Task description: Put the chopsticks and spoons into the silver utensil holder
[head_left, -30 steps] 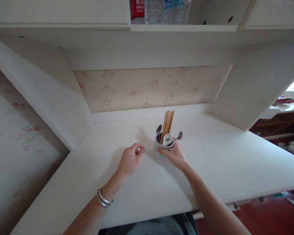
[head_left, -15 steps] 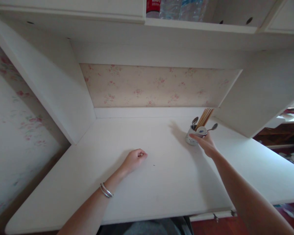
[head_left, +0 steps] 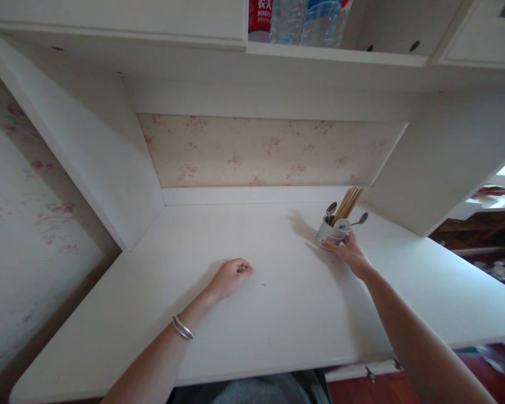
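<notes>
White capitals spell "NONGFU" on a red label [head_left: 260, 17] on the open shelf [head_left: 336, 53] above my far side, under large Chinese characters; the smaller line below is too small for me to read.

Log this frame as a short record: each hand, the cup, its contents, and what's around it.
Left hand: fingers curled, nothing visible in it
Right hand: fingers around the cup
Cup position: right of the left hand, toward the back of the table; base contact unclear
Cup contents: chopsticks, metal spoons, white utensil
Worn, left side: silver bangles
Behind: floral panel
Overhead: clear bottles
</notes>
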`<action>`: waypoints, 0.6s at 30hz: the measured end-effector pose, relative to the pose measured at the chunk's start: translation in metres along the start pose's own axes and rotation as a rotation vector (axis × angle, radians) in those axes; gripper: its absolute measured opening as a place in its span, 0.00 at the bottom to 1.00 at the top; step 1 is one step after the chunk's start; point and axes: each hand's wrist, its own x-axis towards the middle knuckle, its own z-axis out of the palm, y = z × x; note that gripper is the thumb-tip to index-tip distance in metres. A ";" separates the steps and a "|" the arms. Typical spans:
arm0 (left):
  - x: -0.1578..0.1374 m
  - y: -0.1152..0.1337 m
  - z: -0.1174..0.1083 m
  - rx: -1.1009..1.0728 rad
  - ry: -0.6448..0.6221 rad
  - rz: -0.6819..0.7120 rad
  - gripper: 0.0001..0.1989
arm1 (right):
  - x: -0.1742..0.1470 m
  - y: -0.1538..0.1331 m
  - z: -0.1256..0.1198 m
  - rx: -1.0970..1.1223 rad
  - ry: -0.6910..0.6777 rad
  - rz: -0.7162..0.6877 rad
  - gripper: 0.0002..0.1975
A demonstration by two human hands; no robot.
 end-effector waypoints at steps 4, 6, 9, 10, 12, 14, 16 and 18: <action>-0.001 0.002 0.000 -0.027 0.002 -0.013 0.17 | -0.021 -0.002 -0.011 -0.081 0.115 0.091 0.63; -0.001 0.000 0.001 -0.041 0.006 -0.012 0.17 | -0.037 -0.008 -0.013 -0.139 0.248 0.072 0.62; 0.001 -0.005 0.002 -0.068 0.008 -0.014 0.17 | -0.067 -0.026 -0.002 -0.174 0.424 -0.121 0.49; 0.001 -0.006 0.002 -0.072 0.006 -0.014 0.17 | -0.076 -0.035 0.007 -0.142 0.431 -0.204 0.42; 0.001 -0.006 0.002 -0.071 0.007 -0.013 0.16 | -0.093 -0.054 0.034 -0.042 0.218 -0.257 0.28; 0.001 -0.006 0.002 -0.059 0.011 -0.009 0.16 | -0.107 -0.073 0.068 -0.058 -0.147 -0.220 0.17; 0.001 -0.005 0.002 -0.050 0.015 0.003 0.15 | -0.118 -0.089 0.105 -0.214 -0.386 -0.217 0.13; 0.001 -0.006 0.003 -0.041 0.006 0.021 0.13 | -0.127 -0.100 0.138 -0.354 -0.549 -0.291 0.12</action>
